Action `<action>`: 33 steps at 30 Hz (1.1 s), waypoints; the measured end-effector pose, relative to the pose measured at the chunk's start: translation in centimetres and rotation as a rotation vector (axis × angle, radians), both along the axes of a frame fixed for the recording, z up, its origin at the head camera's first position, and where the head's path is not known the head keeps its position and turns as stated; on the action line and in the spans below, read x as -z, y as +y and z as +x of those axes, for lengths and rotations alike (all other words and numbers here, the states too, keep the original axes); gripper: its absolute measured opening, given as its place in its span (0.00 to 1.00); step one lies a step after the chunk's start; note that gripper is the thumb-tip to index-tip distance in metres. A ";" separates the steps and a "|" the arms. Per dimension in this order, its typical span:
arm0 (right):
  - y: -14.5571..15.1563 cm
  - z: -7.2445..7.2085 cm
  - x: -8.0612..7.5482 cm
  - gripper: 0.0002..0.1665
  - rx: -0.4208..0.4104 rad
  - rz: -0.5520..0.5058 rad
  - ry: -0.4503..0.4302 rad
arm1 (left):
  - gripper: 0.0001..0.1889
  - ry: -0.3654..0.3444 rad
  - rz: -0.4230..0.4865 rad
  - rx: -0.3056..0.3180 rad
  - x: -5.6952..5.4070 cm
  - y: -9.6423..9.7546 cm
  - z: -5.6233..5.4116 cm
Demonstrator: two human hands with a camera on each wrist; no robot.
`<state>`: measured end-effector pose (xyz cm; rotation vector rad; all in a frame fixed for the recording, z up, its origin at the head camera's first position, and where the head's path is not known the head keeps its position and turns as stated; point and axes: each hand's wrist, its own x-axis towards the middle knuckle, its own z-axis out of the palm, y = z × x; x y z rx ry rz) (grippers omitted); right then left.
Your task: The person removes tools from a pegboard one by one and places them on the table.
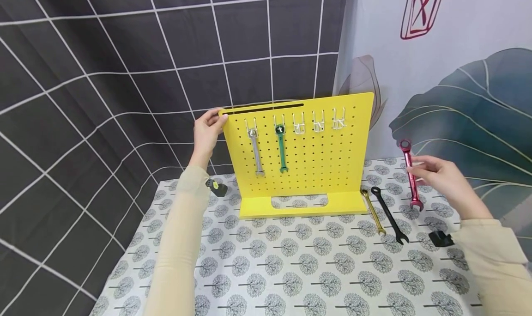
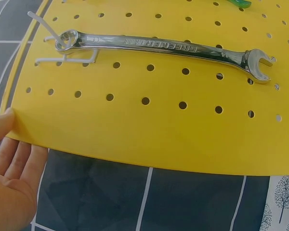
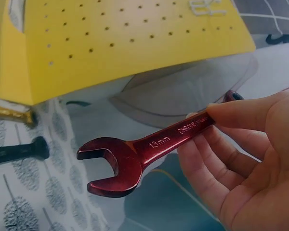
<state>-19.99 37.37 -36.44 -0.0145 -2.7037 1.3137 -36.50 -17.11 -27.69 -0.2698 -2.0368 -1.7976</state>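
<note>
My left hand (image 1: 206, 133) grips the upper left corner of a yellow pegboard (image 1: 307, 168), thumb in front and fingers behind the edge. Close by, a silver combination wrench (image 2: 159, 45) hangs by its ring end from a white hook. A green wrench (image 1: 282, 149) hangs from the second hook. Between thumb and fingers my right hand (image 1: 449, 182) pinches a red combination wrench (image 3: 159, 144) marked 13mm, out to the right of the board. Its open end points down and its ring end up in the head view.
Three white hooks (image 1: 318, 122) on the board's right carry nothing. A gold wrench (image 1: 374, 212) and a black wrench (image 1: 389, 214) lie on the tree-print tablecloth (image 1: 291, 260), right of the board's base. A dark grid curtain (image 1: 187, 39) stands behind.
</note>
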 end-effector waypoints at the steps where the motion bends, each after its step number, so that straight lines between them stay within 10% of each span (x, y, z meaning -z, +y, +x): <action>1: 0.1 -0.1 0.2 0.38 0.000 0.004 -0.009 | 0.16 0.002 0.001 0.000 0.0 0.0 0.0; 33: 1.8 -1.1 6.5 0.33 -0.079 0.037 -0.127 | 0.16 -0.007 0.010 -0.003 0.3 -0.1 -0.4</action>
